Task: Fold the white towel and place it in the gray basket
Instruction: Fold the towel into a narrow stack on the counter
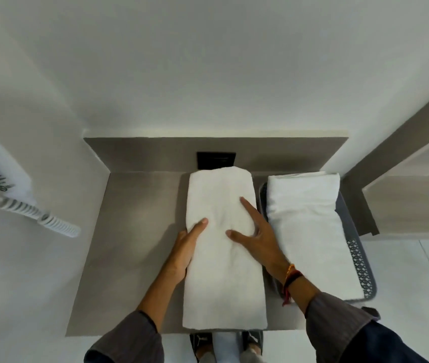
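A white towel (223, 271) lies folded into a long narrow strip on the grey counter (129, 244), running from the back wall to the front edge. My left hand (185, 247) is against the strip's left edge, thumb on top of the cloth and fingers tucked out of sight beside it. My right hand (255, 237) rests flat on the towel's middle with fingers spread. To the right stands the gray basket (363, 268) with a latticed wall. Another folded white towel (310, 231) lies on top of the basket and covers most of it.
A black wall plate (216, 159) sits in the grey backsplash just behind the towel's far end. A white coiled cord and handset (38, 218) hang on the left wall. A wooden shelf unit (404, 192) stands at the right. My shoes (226, 344) show below the counter edge.
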